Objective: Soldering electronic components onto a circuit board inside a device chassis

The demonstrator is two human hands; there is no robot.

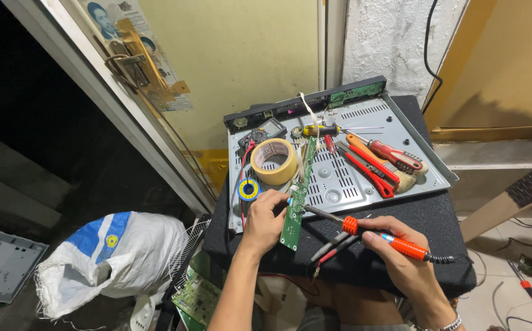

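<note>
At the near edge of the black cloth-covered stand [401, 214], left hand [264, 222] is pinching the long narrow green circuit board [298, 195], fingers closed on its left edge near the lower end, so the board is sitting right at the hand, not away from it. Board's long axis is running from the hand up and slightly right, away from the body, with the far end resting over the yellowish roll of masking tape [274, 160]. Right hand [394, 248] is gripping the orange-handled soldering iron [373, 233] pen-style, fingers wrapped tight around the handle, black cord trailing off to the right. Iron's shaft is pointing left and slightly up, crossing almost square to the board's axis, tip meeting the board's right edge about mid-length; can't tell whether it's actually touching a pad. Left hand is the nearer one to the board, right hand staying off it by the iron's length. Just left of the left hand, a small blue and yellow solder spool [248, 189] is sitting on the tray edge. Dark multimeter probes [330, 246] are lying on the cloth between the hands. Further out, the open grey metal chassis tray [422, 156] is holding red-handled pliers [370, 168], a red-grip screwdriver [394, 155], a yellow-and-black screwdriver [320, 130] and a dark handheld multimeter [264, 131].
</note>
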